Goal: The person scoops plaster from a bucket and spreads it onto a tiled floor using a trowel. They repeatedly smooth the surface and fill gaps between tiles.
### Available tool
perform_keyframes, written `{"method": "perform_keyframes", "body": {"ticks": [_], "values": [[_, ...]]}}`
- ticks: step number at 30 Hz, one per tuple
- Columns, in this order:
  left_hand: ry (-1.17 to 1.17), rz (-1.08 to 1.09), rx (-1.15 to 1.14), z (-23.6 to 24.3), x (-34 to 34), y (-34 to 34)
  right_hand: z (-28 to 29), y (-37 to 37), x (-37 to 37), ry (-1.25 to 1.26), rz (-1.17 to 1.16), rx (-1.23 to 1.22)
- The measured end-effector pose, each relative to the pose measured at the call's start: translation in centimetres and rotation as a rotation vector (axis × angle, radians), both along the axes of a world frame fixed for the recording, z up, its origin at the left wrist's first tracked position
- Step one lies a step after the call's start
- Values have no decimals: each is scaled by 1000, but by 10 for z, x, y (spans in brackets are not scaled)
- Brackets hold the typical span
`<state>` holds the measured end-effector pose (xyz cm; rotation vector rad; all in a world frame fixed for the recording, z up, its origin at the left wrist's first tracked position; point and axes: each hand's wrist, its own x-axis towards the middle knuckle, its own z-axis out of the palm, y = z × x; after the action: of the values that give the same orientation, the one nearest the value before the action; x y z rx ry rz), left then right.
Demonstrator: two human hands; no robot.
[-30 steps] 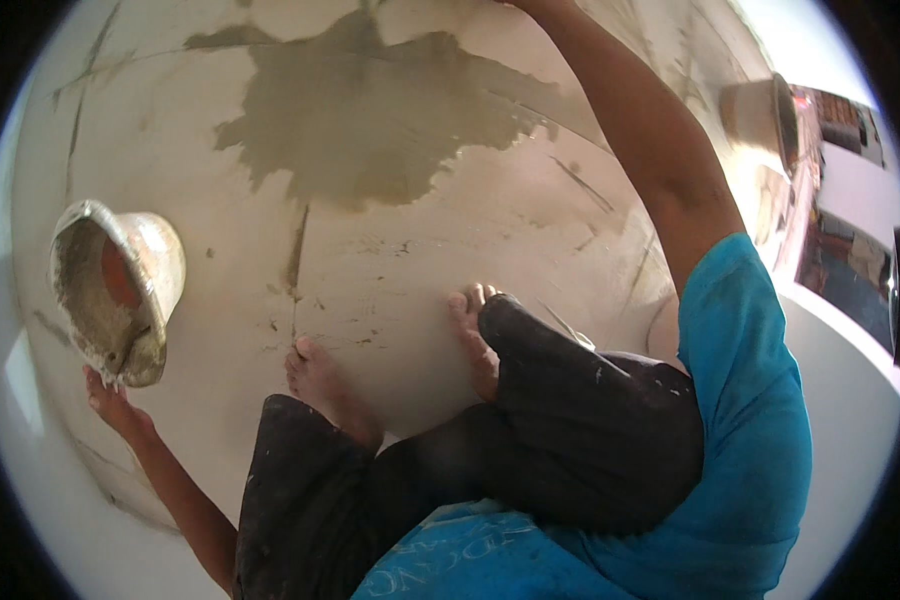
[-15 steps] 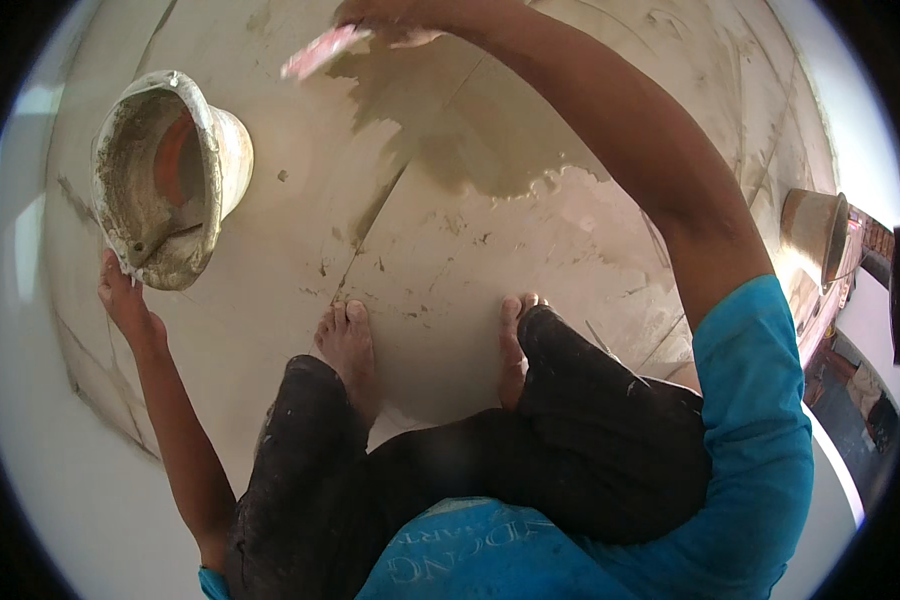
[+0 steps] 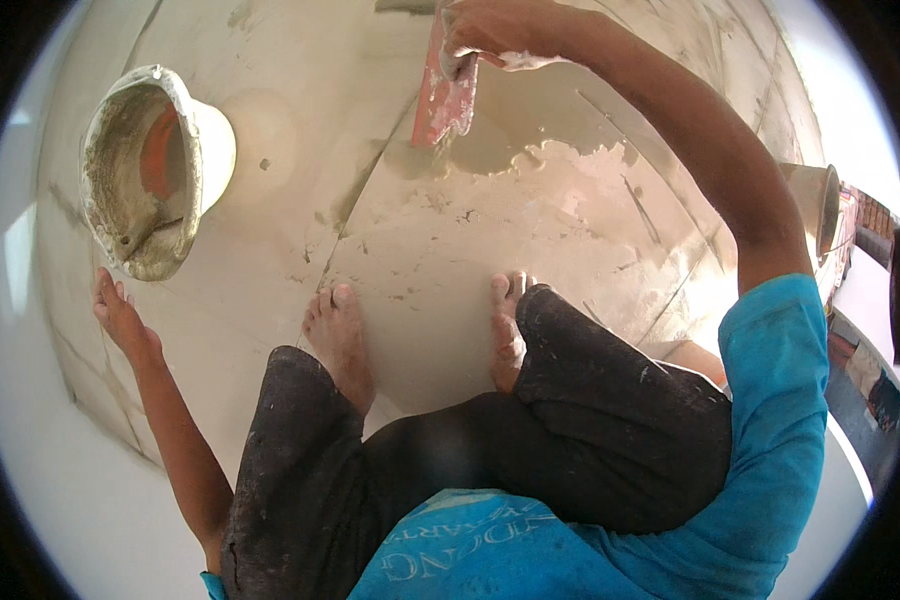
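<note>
My right hand (image 3: 495,30) is closed on a red, flat, smeared scraper (image 3: 444,105), with its lower edge at the border of a wet greyish patch (image 3: 515,120). This slurry-like patch spreads over the pale tiled floor (image 3: 420,330). On the left stands a dirty, wide-rimmed bucket (image 3: 210,150), crusted inside and showing an orange-red area within. My left hand (image 3: 125,315) is just below the near rim of the bucket, fingers apart and holding nothing; a small gap seems to lie between them.
My bare feet (image 3: 340,335) rest on the floor, facing the wet patch. A second bucket (image 3: 815,205) stands at the far right near assorted clutter (image 3: 865,370). A white wall (image 3: 30,420) runs along the left. Dark joint lines (image 3: 365,190) and small crumbs mark the floor.
My right hand has swept the scraper to the right and nearer, into the wet patch. My left hand has come off the bucket rim. The view has shifted slightly.
</note>
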<state>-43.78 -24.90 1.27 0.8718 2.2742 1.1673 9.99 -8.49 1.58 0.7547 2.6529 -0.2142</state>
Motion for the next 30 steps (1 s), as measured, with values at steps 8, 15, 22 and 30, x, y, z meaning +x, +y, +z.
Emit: {"method": "perform_keyframes", "body": {"ticks": [8, 15, 22, 30], "values": [[7, 7, 27, 15, -6, -5, 2, 55, 25, -114, -444, 123], [7, -13, 6, 15, 10, 16, -55, 130, 22, 157, -672, 400], [75, -70, -9, 4, 17, 27, -28, 83, 22, 12, -412, 143], [74, -68, 19, 7, -14, 27, -9, -12, 53, 14, -397, 76]]}}
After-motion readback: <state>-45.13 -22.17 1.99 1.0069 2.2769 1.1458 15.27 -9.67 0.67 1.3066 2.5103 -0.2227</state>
